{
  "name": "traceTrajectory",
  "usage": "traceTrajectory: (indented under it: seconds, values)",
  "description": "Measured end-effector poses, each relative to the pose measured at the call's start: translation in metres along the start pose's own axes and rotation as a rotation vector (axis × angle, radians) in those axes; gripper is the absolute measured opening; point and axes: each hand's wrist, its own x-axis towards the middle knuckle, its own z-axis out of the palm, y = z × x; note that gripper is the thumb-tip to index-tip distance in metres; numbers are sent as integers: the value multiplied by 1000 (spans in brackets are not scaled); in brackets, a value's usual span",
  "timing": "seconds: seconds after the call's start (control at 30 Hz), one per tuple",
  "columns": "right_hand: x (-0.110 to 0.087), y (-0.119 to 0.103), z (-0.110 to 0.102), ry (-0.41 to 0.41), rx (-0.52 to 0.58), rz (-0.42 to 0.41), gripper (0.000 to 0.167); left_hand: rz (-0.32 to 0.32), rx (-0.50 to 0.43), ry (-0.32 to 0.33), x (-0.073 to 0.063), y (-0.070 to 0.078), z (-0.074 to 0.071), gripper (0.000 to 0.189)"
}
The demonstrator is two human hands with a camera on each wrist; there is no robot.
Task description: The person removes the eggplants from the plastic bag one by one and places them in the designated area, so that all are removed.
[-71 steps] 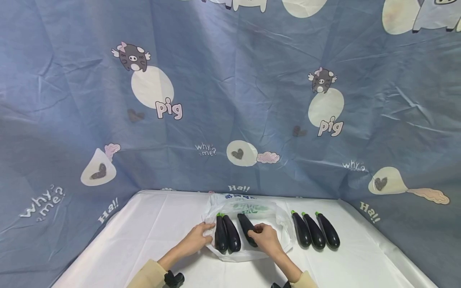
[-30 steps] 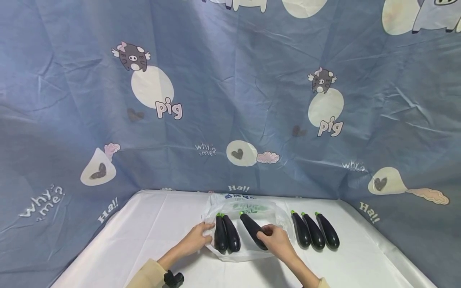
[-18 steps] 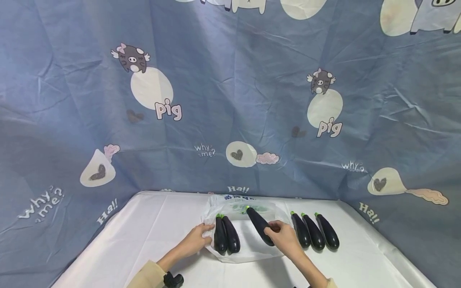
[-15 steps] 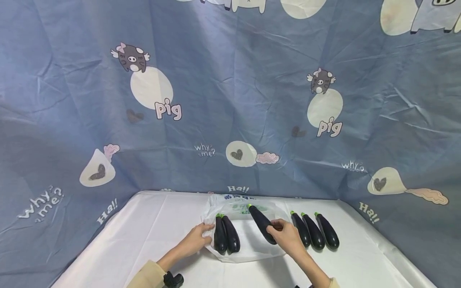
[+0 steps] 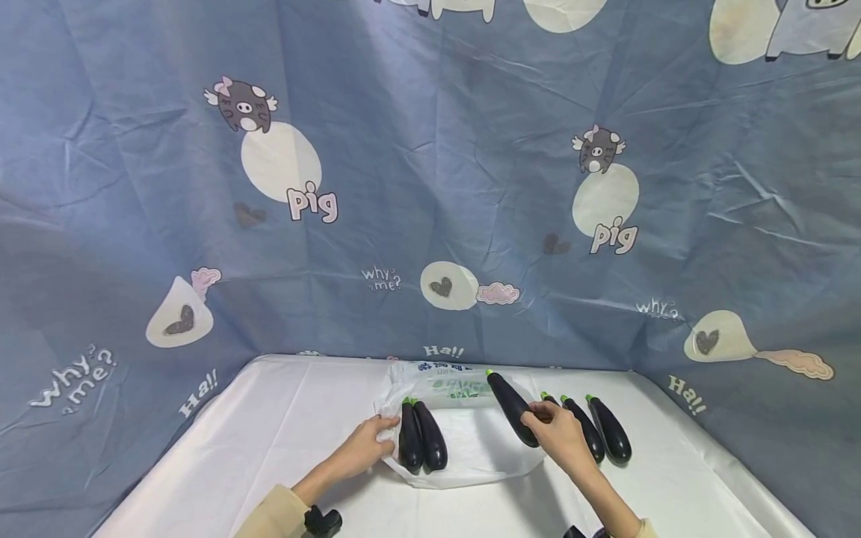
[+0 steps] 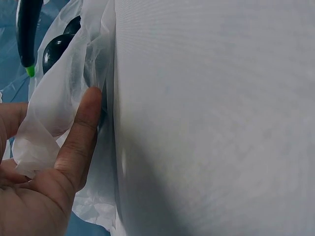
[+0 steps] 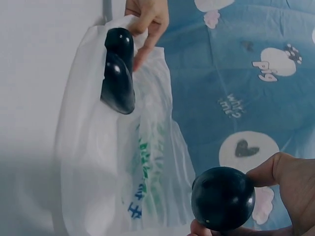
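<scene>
A white plastic bag (image 5: 471, 447) with green and blue print lies open toward me in the head view. Two dark eggplants, the left one (image 5: 410, 441) and the right one (image 5: 431, 439), lie side by side in its left part. My left hand (image 5: 364, 450) pinches the bag's left edge; in the left wrist view the thin plastic passes between thumb and fingers. Above the bag's right side, my right hand (image 5: 561, 441) grips a third eggplant (image 5: 509, 403) near its thick end, green stem tilted up and away. The right wrist view shows that rounded end (image 7: 224, 199) close up.
Right of the bag, three more eggplants lie in a row on the white tablecloth (image 5: 699, 478): a right one (image 5: 610, 430), a middle one (image 5: 587, 427) and one mostly hidden behind my right hand. A blue printed curtain (image 5: 377, 187) hangs behind the table.
My right hand has lifted the eggplant from inside the bag and carried it up and right, toward the row of three. My left hand keeps its hold on the bag's edge.
</scene>
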Motion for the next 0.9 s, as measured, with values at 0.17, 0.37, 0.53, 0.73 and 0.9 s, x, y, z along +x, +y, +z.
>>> traceTrajectory:
  seconds: [0.17, 0.37, 0.53, 0.73, 0.9]
  values:
    - [2, 4, -5, 13, -18, 22, 39, 1, -5, -1, 0, 0, -1, 58]
    - [3, 10, -12, 28, -27, 37, 42, 7, 4, -1, 0, 1, -1, 57]
    - [5, 17, -21, 27, -27, 59, 44, 5, 8, 4, 0, 3, -1, 57]
    - [8, 23, -34, 29, 2, 94, 47, 5, 3, 6, -1, 3, -1, 58]
    - [11, 27, -46, 31, 20, 101, 48, 8, 3, 1, -1, 2, 0, 59]
